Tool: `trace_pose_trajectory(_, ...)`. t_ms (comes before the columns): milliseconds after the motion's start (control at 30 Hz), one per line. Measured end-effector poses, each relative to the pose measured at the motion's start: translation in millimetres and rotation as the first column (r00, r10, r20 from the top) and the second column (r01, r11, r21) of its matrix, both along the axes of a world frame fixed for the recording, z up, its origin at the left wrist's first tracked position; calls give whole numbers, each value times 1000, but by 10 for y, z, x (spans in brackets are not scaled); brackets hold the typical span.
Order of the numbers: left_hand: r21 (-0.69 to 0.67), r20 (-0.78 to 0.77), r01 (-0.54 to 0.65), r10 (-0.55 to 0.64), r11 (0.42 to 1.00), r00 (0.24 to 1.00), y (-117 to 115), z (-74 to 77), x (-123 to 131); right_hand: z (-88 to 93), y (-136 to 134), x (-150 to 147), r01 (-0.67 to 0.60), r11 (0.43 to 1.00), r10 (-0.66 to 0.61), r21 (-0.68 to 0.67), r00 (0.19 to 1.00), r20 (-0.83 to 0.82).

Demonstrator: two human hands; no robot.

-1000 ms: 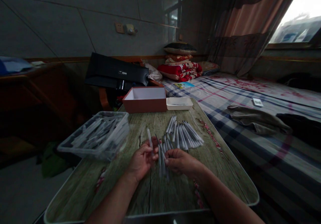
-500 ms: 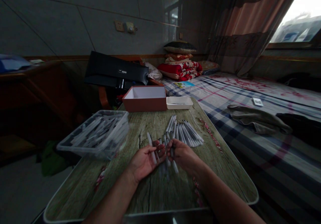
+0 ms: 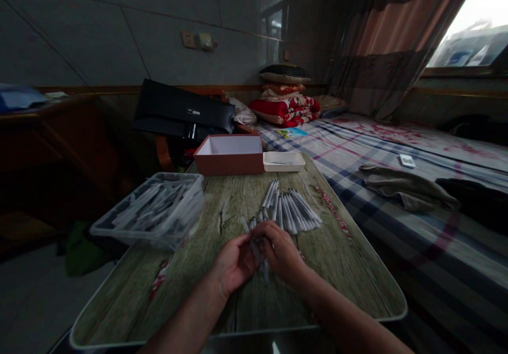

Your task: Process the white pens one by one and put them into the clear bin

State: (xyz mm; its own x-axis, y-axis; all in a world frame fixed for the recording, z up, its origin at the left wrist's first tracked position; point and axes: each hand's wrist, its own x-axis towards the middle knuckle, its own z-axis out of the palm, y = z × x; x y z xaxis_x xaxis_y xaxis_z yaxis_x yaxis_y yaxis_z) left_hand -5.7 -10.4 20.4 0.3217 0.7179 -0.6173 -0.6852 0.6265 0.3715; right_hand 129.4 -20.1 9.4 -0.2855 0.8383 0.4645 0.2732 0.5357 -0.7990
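Observation:
My left hand (image 3: 237, 265) is closed around slim, pale translucent pens (image 3: 245, 224), palm up above the near middle of the table. My right hand (image 3: 281, 249) reaches across, its fingers curled at the same pens and touching the left fingers. Exactly how many pens are held is hidden by the hands. Just beyond my right hand, a fanned row of similar pens with dark ends (image 3: 297, 211) lies on the wood-patterned table (image 3: 190, 301). To the left stands a clear plastic bin (image 3: 146, 233) filled with many more pens.
At the table's far end sit a reddish-brown box (image 3: 229, 165) and a shallow cream tray (image 3: 283, 168) with something flat in it. A bed with a checked sheet (image 3: 337, 158) runs along the right. Behind the box leans a black monitor (image 3: 182, 108).
My right hand has moved left and now overlaps my left hand at the pens. The left fingers have curled in more. The fanned row and the bin look the same.

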Motion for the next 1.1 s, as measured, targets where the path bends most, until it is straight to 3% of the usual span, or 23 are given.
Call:
trace_pose_trajectory(233,-3,-13,-55,55,998,998,-17,-3,16,16,-11,46,5,999,-10,52,997,80)
trace_pose_trajectory(500,76,11,-11,10,997,1000,-85,99,9,-37,58,164,278,960,-275,27,957,-89)
trace_pose_trajectory(667,112,-44,13,-8,994,999,-103,186,-107,-73,102,221,330,943,-326,38,942,-83)
trace_pose_trajectory(867,324,-324,100,11,941,946,-82,549,-489,-138,136,232,323,941,-317,100,946,-72)
trace_pose_trajectory(1100,390,-623,71,206,918,755,164,1009,-1181,-143,141,221,321,938,-317,132,947,-52)
